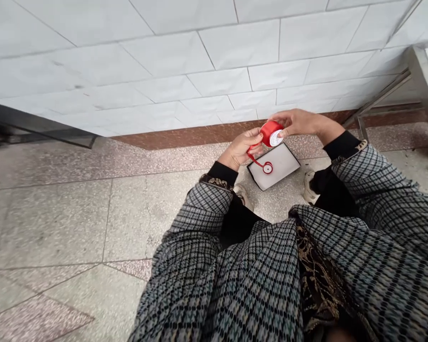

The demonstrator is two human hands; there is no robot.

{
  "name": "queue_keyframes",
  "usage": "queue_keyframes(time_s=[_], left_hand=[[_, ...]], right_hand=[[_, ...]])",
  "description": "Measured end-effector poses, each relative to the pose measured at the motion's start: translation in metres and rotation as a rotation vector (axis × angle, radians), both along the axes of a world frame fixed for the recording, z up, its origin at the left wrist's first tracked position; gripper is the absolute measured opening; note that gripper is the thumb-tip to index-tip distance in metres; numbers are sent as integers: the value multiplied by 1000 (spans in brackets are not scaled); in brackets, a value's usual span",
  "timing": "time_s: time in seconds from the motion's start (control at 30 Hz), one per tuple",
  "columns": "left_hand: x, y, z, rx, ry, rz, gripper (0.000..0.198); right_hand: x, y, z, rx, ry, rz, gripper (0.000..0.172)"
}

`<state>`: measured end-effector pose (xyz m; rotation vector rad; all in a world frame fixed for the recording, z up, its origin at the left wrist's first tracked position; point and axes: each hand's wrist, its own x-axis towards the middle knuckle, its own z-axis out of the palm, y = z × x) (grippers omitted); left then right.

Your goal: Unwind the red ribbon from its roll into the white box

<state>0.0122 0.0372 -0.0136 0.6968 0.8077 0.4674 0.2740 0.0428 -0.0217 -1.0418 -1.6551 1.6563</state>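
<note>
My right hand (296, 123) curls around a wide roll of red ribbon (269, 129) with a round white label on its end. From the other side, my left hand (248, 145) is closed at the roll, thumb and fingers touching its edge. A narrow red ribbon strip (256, 161) runs down from my left fingers to a small red-rimmed spool (267, 167) with a white centre. That spool appears over a shallow, dark-edged white tray (280, 166); I cannot tell whether it hangs or lies there.
The tray is on the speckled floor (128, 213) between my shoes (309, 187). Ahead rises a white tiled wall (228, 47) with a brown skirting (185, 137). A metal frame (419, 85) stands at the right, and a dark object (39, 123) at the left.
</note>
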Motion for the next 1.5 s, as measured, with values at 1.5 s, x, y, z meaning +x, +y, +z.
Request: queue_keyframes(time_s=[1.5], left_hand=[[-4,3,-4,238,52,-15,52]], right_hand=[[31,-10,-13,-148,221,-148,68]])
